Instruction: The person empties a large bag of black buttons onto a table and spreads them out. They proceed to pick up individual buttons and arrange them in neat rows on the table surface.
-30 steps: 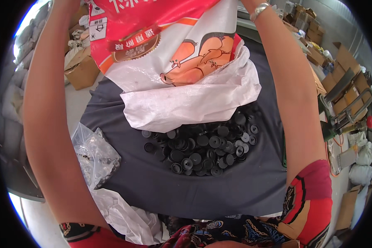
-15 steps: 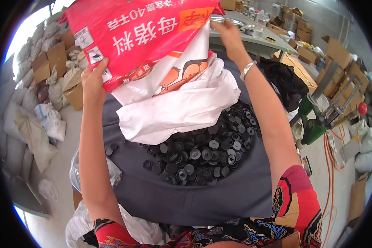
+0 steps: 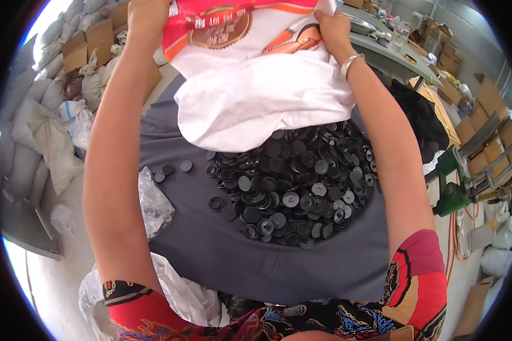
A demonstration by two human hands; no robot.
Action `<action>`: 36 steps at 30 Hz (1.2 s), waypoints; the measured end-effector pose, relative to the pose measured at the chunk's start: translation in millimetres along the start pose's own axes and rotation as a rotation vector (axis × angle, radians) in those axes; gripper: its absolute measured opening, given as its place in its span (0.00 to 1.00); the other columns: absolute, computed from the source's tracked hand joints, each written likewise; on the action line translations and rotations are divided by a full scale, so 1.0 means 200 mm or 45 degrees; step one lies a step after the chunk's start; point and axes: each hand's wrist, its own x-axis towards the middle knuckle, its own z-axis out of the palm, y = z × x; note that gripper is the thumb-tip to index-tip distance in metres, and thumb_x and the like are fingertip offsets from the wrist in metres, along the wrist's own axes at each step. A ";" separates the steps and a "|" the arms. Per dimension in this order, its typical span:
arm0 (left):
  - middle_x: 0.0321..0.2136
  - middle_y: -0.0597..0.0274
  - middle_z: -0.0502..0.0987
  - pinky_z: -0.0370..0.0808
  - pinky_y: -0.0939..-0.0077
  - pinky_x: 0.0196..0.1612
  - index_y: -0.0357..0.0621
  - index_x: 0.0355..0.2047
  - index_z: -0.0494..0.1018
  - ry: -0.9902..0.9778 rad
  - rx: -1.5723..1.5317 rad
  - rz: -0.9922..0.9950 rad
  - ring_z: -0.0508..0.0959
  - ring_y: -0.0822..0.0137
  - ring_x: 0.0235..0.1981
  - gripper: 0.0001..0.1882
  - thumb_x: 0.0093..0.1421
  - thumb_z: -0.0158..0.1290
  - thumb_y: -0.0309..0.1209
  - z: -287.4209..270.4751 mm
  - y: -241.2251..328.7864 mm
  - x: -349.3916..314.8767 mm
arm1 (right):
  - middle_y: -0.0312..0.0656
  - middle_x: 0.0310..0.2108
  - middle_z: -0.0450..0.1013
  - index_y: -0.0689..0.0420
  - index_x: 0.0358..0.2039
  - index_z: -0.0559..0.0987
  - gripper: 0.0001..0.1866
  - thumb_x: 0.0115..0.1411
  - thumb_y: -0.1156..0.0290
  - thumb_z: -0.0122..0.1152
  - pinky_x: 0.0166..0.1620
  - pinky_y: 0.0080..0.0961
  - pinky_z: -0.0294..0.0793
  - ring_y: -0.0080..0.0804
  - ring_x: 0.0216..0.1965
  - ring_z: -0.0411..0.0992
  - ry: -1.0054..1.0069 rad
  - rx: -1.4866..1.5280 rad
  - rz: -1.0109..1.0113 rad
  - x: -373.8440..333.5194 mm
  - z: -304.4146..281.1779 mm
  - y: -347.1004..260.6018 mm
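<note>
Both my hands grip a large red-and-white woven sack [image 3: 261, 96] at its sides, over the far part of the dark-grey cloth-covered table [image 3: 199, 227]. My left hand [image 3: 149, 20] is closed on the red part at the upper left, cut by the picture's top edge. My right hand [image 3: 334, 31] pinches the right side. The sack's white mouth hangs down over the far side of a heap of black round plastic caps [image 3: 290, 187]. A few caps [image 3: 166, 170] lie apart, left of the heap. Whatever is inside the sack is hidden.
A clear plastic bag [image 3: 155, 207] lies by my left forearm. A green hand press [image 3: 453, 182] stands at the right, near black cloth [image 3: 418, 116]. Behind is a grey table [image 3: 375, 51]. Full sacks [image 3: 40, 122] and cardboard boxes [image 3: 88, 45] are stacked at the left.
Both hands have moved up and away with the sack; its red part has mostly left the top of the picture. More of the cap heap shows beneath the sack's mouth.
</note>
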 end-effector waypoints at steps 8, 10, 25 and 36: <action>0.37 0.63 0.79 0.74 0.74 0.40 0.38 0.47 0.74 0.040 0.017 0.186 0.77 0.71 0.35 0.17 0.57 0.56 0.26 0.14 0.25 0.14 | 0.45 0.29 0.75 0.69 0.40 0.77 0.13 0.55 0.75 0.57 0.33 0.31 0.71 0.35 0.28 0.72 0.331 0.703 -0.276 0.14 -0.13 -0.13; 0.38 0.63 0.79 0.74 0.75 0.42 0.38 0.47 0.74 0.003 -0.177 0.176 0.77 0.71 0.37 0.15 0.58 0.56 0.26 0.17 0.23 0.09 | 0.44 0.29 0.75 0.68 0.40 0.76 0.13 0.55 0.76 0.57 0.34 0.30 0.71 0.33 0.30 0.72 0.233 0.703 -0.155 0.11 -0.14 -0.12; 0.43 0.58 0.76 0.76 0.65 0.47 0.39 0.49 0.71 -0.281 -0.648 0.000 0.76 0.65 0.43 0.16 0.61 0.54 0.30 0.13 0.34 0.31 | 0.37 0.21 0.72 0.63 0.37 0.78 0.09 0.59 0.72 0.57 0.21 0.24 0.66 0.21 0.19 0.67 0.306 0.866 -0.033 0.15 -0.28 -0.26; 0.40 0.56 0.77 0.79 0.58 0.42 0.41 0.48 0.70 -0.082 -0.373 0.205 0.79 0.61 0.38 0.14 0.63 0.51 0.31 0.32 0.58 -0.06 | 0.47 0.26 0.74 0.69 0.35 0.76 0.17 0.57 0.64 0.60 0.28 0.32 0.70 0.37 0.23 0.73 0.722 0.164 -0.378 0.42 -0.37 -0.16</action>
